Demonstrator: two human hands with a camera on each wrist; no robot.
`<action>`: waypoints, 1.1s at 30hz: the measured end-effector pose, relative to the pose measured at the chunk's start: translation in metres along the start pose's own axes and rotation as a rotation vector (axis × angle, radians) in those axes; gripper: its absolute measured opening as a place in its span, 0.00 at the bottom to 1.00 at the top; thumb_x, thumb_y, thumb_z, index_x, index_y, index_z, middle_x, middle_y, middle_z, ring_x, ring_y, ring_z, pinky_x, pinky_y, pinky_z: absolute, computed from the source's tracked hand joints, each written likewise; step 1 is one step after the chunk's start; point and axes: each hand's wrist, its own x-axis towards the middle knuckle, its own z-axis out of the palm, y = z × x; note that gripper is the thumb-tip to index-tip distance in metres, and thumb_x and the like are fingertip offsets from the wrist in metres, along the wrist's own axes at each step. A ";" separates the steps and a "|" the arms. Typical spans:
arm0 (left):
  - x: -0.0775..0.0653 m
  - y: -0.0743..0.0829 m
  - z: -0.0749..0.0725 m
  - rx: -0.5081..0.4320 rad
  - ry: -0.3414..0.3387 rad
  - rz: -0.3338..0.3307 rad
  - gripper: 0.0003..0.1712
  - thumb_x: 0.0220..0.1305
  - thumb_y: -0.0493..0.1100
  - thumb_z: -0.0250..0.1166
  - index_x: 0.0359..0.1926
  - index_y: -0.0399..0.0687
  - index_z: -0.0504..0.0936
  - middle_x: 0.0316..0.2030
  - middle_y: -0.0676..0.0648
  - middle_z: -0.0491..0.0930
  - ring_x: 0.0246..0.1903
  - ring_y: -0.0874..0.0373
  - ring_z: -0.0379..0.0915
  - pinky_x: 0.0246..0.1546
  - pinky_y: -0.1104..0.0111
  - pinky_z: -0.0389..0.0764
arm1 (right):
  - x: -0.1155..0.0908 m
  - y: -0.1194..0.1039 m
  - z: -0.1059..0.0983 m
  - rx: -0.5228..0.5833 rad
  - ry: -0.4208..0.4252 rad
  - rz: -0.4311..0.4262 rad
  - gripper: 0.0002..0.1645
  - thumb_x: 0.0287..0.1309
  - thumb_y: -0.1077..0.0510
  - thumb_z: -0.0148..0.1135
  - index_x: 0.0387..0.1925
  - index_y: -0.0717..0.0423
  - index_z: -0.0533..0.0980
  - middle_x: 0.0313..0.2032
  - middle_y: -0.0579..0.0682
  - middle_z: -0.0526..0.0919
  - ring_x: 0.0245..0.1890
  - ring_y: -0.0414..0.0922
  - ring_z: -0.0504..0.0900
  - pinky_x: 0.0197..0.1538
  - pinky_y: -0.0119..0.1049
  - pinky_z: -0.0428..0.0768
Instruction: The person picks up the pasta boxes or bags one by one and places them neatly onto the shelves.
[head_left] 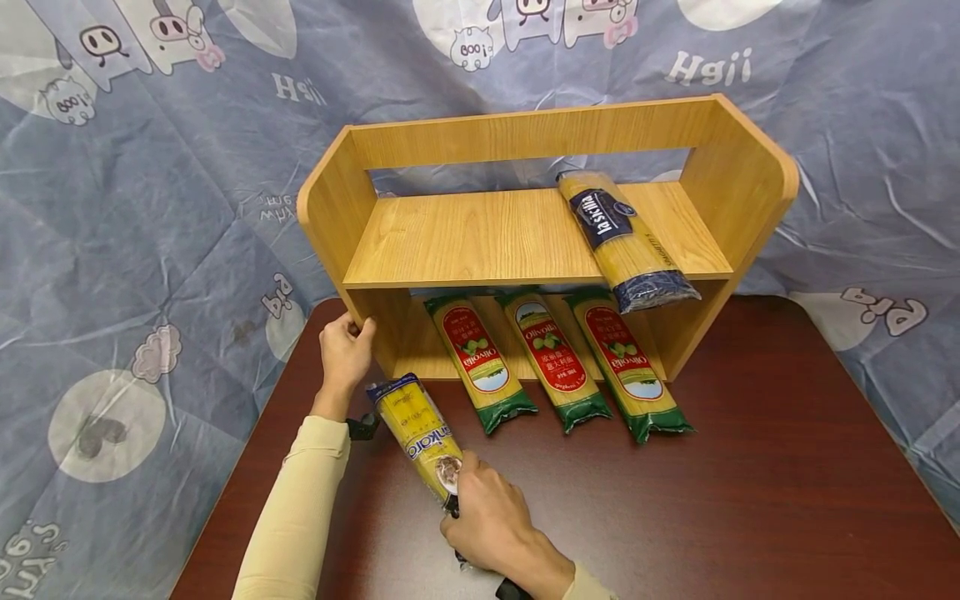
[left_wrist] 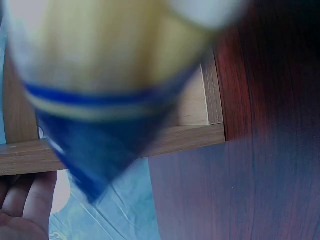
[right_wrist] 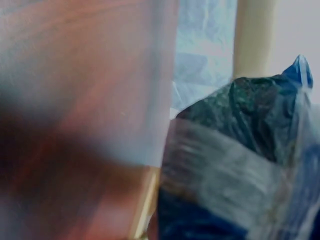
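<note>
My right hand (head_left: 491, 512) grips the lower end of a yellow spaghetti pack (head_left: 420, 429) with blue lettering. The pack slants up and left over the table, its far end near the shelf's lower left corner. In the left wrist view its blue-tipped end (left_wrist: 100, 145) looms blurred close to the camera. The dark clear end of the pack (right_wrist: 240, 130) fills the right side of the right wrist view. My left hand (head_left: 347, 354) holds the left side panel of the wooden shelf (head_left: 480, 237), and its fingers (left_wrist: 37, 200) lie against the panel's outer side.
Three green-ended spaghetti packs (head_left: 476, 358) lean side by side in the lower compartment, their near ends on the dark table (head_left: 757, 467). A blue-labelled spaghetti pack (head_left: 622, 237) lies on the upper board, overhanging its front edge. A patterned cloth (head_left: 187, 250) hangs behind.
</note>
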 end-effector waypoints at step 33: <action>0.000 -0.002 -0.002 -0.012 -0.021 -0.010 0.09 0.68 0.37 0.63 0.39 0.35 0.87 0.26 0.37 0.85 0.23 0.51 0.78 0.19 0.75 0.72 | -0.028 -0.029 -0.097 0.021 0.140 0.020 0.51 0.35 0.57 0.75 0.65 0.62 0.65 0.43 0.52 0.81 0.31 0.43 0.78 0.30 0.44 0.75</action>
